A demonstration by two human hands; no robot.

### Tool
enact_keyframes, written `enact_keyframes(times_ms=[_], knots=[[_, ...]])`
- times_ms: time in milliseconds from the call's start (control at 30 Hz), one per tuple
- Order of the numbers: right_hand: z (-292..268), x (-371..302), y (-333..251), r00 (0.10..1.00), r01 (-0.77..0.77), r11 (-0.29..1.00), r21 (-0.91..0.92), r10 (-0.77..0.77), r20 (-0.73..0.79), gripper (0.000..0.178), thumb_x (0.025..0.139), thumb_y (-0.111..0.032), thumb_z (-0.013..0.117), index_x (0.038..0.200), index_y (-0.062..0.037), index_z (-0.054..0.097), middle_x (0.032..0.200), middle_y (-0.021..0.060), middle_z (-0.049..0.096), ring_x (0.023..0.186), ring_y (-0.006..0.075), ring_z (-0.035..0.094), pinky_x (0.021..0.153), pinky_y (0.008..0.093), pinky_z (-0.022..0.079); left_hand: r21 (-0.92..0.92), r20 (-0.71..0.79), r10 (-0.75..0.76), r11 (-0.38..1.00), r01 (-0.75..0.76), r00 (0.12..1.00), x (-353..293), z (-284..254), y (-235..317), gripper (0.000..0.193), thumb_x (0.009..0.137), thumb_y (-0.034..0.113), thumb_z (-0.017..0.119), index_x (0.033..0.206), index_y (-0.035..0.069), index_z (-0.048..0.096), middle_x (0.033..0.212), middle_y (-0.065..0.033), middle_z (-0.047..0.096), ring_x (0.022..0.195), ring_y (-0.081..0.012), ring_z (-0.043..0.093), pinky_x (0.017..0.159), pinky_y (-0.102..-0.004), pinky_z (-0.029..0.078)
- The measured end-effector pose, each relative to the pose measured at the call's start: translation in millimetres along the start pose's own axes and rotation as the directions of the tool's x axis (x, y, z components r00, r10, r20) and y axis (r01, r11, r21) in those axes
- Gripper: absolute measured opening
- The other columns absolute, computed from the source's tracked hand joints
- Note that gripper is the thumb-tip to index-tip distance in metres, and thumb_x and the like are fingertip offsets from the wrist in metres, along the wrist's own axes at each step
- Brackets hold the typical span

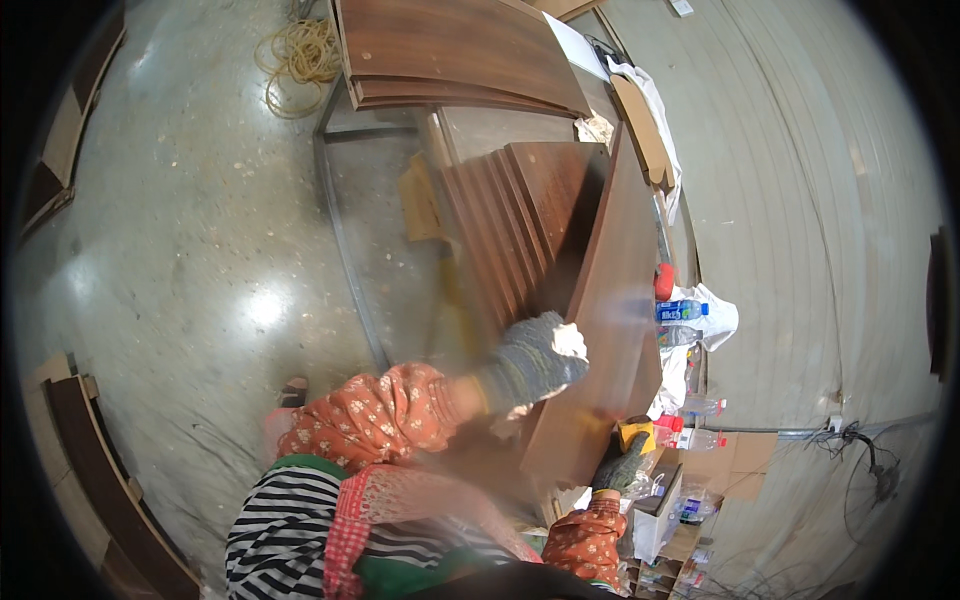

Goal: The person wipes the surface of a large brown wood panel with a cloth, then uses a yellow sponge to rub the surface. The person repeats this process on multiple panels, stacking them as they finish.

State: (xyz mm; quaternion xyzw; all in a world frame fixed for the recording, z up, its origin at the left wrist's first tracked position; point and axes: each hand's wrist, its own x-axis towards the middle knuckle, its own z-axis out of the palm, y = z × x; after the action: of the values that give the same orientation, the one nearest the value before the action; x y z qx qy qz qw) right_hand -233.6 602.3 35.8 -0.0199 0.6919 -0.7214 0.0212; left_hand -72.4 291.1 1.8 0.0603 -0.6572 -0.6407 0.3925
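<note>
A long brown wood-look panel (600, 330) stands tilted in front of me, its broad face catching the light. My left hand (535, 358), in a grey knitted glove, is closed on a crumpled white rag (570, 342) against the panel's near part. On the panel's right side is my right hand (622, 465), gloved in dark grey. Its fingers close around a small yellow piece (636, 434), whose kind I cannot make out. Left of the panel, several brown boards (510, 230) lean in a row, partly blurred.
More brown boards (460, 50) lie stacked at the far end on a metal frame (345, 240). Plastic bottles (682, 311), white cloth (715, 318) and cardboard (645, 130) line the right side. A coiled yellow hose (300, 55) lies on the floor. Brown panels (100, 470) stand at lower left.
</note>
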Motion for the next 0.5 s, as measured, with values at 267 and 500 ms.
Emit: enact_keyframes(times_ms=[267, 500], knots=[[23, -18, 26, 0.976, 0.199, 0.978, 0.056, -0.203, 0.082, 0.046, 0.101, -0.038, 0.064, 0.132, -0.0057, 0.054, 0.119, 0.0087, 0.063, 0.108, 0.0229, 0.063, 0.096, 0.0405, 0.053, -0.328, -0.034, -0.286, 0.908, 0.26, 0.958, -6, -64, -42, 0.017, 0.088, 0.016, 0.077, 0.103, 0.01, 0.072, 0.104, -0.0037, 0.069, 0.101, -0.021, 0.065, 0.087, -0.0342, 0.053], [29, -46, 30, 0.934, 0.248, 0.934, -0.256, -0.301, -0.191, 0.057, 0.099, -0.035, 0.068, 0.137, 0.0033, 0.049, 0.123, 0.0115, 0.059, 0.105, 0.0205, 0.058, 0.095, 0.0345, 0.05, -0.082, 0.129, -0.235, 0.966, 0.247, 0.963, -46, -104, -13, 0.017, 0.09, 0.014, 0.076, 0.102, 0.003, 0.07, 0.094, -0.0048, 0.07, 0.088, -0.014, 0.066, 0.079, -0.0291, 0.054]])
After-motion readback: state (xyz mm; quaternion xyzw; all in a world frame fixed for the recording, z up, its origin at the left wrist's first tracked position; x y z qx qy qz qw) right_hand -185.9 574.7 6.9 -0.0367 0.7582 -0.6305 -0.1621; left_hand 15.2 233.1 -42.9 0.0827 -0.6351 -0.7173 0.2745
